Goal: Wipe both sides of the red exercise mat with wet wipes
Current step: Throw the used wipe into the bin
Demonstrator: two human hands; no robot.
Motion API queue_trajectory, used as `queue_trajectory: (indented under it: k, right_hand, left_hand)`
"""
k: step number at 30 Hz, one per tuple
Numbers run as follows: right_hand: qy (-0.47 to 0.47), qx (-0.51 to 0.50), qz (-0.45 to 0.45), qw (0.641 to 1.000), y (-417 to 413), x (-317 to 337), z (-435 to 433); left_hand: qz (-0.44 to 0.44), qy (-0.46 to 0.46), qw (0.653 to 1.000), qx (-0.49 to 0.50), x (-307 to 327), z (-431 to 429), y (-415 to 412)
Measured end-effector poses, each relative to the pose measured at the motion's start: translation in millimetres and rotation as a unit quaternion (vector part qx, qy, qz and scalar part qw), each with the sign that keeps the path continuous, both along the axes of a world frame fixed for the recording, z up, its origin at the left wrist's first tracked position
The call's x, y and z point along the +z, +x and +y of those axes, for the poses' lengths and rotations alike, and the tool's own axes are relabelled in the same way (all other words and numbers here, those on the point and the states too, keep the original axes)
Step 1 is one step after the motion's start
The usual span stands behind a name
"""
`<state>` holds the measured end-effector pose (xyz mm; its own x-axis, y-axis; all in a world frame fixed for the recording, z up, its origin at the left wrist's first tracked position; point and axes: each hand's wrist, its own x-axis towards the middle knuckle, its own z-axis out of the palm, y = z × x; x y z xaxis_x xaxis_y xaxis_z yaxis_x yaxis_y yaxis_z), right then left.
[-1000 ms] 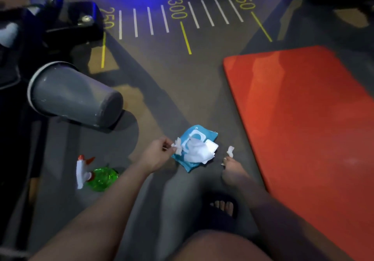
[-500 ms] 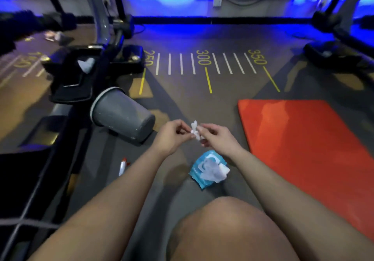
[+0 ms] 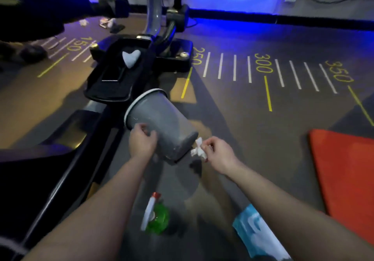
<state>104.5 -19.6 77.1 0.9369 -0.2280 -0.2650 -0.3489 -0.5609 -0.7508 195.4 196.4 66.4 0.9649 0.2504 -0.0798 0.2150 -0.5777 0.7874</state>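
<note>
Red mat (image 3: 344,175) lying flat, long axis running away. Left hand (image 3: 142,142) gripping grey bin (image 3: 164,121); right hand (image 3: 219,155) pinching wipe (image 3: 199,149).

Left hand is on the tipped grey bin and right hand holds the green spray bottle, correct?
Not quite: in the head view the right hand pinches a crumpled white wipe; the green spray bottle lies untouched on the floor. The left hand is indeed on the tipped grey bin.

Two hands (image 3: 142,142) (image 3: 218,154), one bin (image 3: 162,121), one wipe (image 3: 199,149), one wipes pack (image 3: 256,231), one spray bottle (image 3: 156,217), one mat (image 3: 344,171)
</note>
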Motion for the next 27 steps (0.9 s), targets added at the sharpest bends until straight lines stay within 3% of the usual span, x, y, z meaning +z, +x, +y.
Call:
queue_trajectory:
  k: [2, 5, 8, 11, 15, 17, 24, 27]
  right_hand:
    - [-0.016, 0.031, -0.008, 0.999, 23.5, -6.0, 12.1]
    - [-0.058, 0.124, -0.033, 0.990, 52.3, -16.9, 29.5]
    - [-0.098, 0.217, 0.009, 0.971, 70.6, -30.4, 42.1]
    - [-0.158, 0.240, 0.017, 0.958, 77.3, -39.7, 41.2]
    - [-0.169, 0.237, 0.075, 0.954, 76.8, -42.0, 33.9]
    - [-0.198, 0.220, 0.075, 0.952, 75.6, -42.7, 28.7]
    - [-0.164, 0.145, 0.051, 0.974, 49.1, -42.6, -8.1]
    - [-0.175, 0.111, 0.056, 0.977, 27.7, -39.7, -19.6]
  left_hand:
    - [0.030, 0.035, 0.999, -0.012, -14.1, 20.0, 21.7]
    - [0.034, 0.018, 0.999, -0.021, -27.8, 37.8, 43.7]
    - [0.051, 0.009, 0.998, -0.033, -28.3, 43.8, 62.0]
    - [0.049, 0.019, 0.998, -0.043, -30.8, 42.7, 85.8]
    - [0.067, 0.044, 0.994, -0.075, -38.3, 35.4, 106.8]
    - [0.040, 0.015, 0.996, -0.074, -37.1, 31.5, 107.9]
    - [-0.133, 0.003, 0.990, -0.049, -16.2, -20.0, 59.5]
    - [-0.199, 0.050, 0.976, -0.076, -6.0, -48.2, 20.5]
